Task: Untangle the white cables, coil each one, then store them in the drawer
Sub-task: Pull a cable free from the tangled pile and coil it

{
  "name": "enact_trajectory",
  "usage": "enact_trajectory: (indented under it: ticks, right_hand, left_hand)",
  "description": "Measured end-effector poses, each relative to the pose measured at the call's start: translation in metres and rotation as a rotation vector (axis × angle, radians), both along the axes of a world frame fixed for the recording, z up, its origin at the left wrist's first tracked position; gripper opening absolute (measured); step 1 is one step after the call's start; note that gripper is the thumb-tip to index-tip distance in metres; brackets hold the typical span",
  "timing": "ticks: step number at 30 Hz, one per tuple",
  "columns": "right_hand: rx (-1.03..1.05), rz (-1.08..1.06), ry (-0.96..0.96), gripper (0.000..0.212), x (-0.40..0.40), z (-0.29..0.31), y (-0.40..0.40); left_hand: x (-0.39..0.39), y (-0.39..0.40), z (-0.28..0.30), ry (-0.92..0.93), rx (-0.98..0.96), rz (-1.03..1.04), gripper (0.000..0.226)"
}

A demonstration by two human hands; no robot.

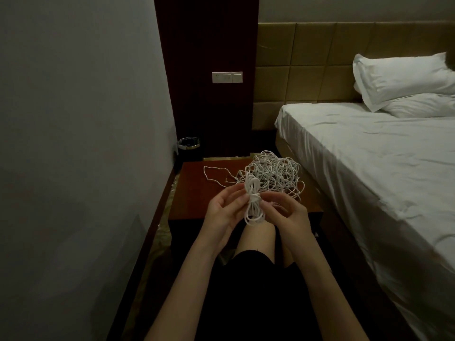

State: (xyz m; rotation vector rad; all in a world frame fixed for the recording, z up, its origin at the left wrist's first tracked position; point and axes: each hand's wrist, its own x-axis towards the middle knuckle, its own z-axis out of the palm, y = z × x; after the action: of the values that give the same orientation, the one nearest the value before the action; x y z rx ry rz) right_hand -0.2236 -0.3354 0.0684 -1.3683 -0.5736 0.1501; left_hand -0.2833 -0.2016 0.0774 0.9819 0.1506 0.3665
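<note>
Coiled white cable (253, 200) pinched at its wrapped middle between left-hand fingers (240, 201) and right-hand fingers (267, 205).

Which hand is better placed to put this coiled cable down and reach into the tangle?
Probably the right hand: the tangle lies just beyond it, while the left hand can hold the coiled cable.

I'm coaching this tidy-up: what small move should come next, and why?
Probably tuck in the loose end: both the left hand and right hand pinch the coiled cable at its wrapped waist, while the tangle waits on the nightstand.
</note>
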Motion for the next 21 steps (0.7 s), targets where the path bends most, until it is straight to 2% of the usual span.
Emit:
enact_trajectory:
  ticks: [4, 8, 12, 21]
  right_hand:
    - [0.044, 0.114, 0.123, 0.017, 0.005, -0.003, 0.009]
    - [-0.006, 0.034, 0.091, 0.015, 0.016, -0.01, 0.032]
    - [-0.094, 0.005, 0.067, 0.012, 0.031, -0.018, 0.063]
    - [-0.318, 0.019, 0.017, 0.01, 0.073, -0.049, 0.142]
  left_hand:
    - [0.004, 0.009, -0.003, 0.056, 0.014, 0.075, 0.018]
    - [0.011, 0.027, -0.009, 0.147, 0.246, 0.199, 0.013]
    - [0.019, 0.054, -0.016, 0.228, 0.445, 0.273, 0.014]
    - [0.042, 0.129, -0.043, 0.456, 0.609, 0.318, 0.02]
